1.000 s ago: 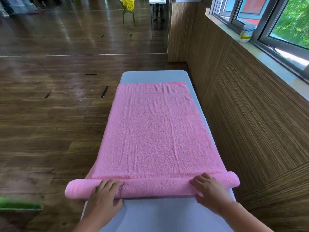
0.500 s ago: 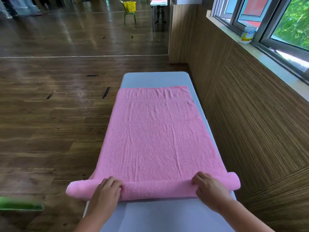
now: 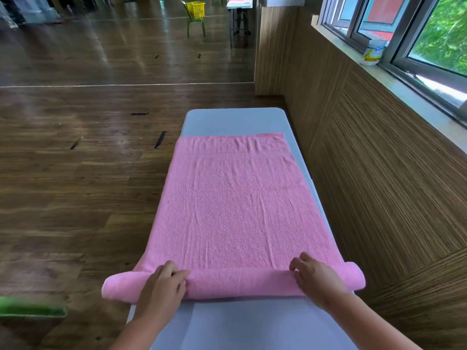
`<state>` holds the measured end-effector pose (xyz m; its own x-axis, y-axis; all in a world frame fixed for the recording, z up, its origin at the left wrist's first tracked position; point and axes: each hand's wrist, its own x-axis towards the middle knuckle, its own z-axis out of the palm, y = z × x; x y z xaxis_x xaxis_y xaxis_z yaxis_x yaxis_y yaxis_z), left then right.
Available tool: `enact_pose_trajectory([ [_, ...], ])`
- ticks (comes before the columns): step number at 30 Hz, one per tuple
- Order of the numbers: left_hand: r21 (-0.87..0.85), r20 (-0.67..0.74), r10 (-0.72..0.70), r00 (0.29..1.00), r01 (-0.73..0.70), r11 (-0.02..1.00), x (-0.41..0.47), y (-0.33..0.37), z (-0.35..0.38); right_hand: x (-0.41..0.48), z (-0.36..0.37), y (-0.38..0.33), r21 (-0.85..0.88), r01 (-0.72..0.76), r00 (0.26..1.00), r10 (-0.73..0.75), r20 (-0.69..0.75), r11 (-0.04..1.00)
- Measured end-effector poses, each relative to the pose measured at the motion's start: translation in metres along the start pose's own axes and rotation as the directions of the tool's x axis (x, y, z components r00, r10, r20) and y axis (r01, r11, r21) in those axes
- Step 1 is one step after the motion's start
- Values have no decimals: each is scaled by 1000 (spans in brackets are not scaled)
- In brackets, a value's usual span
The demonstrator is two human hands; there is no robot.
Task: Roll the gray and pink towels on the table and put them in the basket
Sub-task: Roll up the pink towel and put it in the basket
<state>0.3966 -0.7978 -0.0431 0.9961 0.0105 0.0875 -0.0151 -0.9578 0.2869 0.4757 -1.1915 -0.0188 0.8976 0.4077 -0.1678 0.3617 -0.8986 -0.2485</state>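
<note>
blurred green edge [image 3: 30, 308], perhaps a basket, at far left; left hand [image 3: 161, 286], fingers curled over the rolled near end of the towel [image 3: 235, 210], whose rest lies flat on the table [image 3: 252, 324]; right hand [image 3: 316, 276], fingers likewise curled on the roll.

A long gray table [image 3: 235, 121] holds one pink towel [image 3: 240, 210]. The towel lies flat along it, and its near end is rolled up. The roll sticks out past both long edges.
</note>
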Motion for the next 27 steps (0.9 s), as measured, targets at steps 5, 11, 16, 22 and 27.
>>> enact_pose_trajectory([
  [5, -50, 115, 34, 993, -28, 998, -6, 1, 3, -8, 6, 8, 33, 60, 998, -60, -8, 998],
  [11, 144, 173, 58, 983, -83, 986, -5, 2, 0, -5, 5, 6, -68, 84, 995, -81, 52, 994],
  [16, 159, 66, 91, 994, -101, 982, -3, 2, -3, 1, -2, 10, 3, 71, 997, -71, 24, 997],
  [22, -20, -8, 41, 999, -41, 999, -1, 1, 5, 0, 8, 4, 16, 51, 994, -50, -93, 999],
  [27, 127, 148, 30, 989, -49, 991, -6, 1, 2, -1, 10, 7, -69, 82, 995, -85, -44, 994],
])
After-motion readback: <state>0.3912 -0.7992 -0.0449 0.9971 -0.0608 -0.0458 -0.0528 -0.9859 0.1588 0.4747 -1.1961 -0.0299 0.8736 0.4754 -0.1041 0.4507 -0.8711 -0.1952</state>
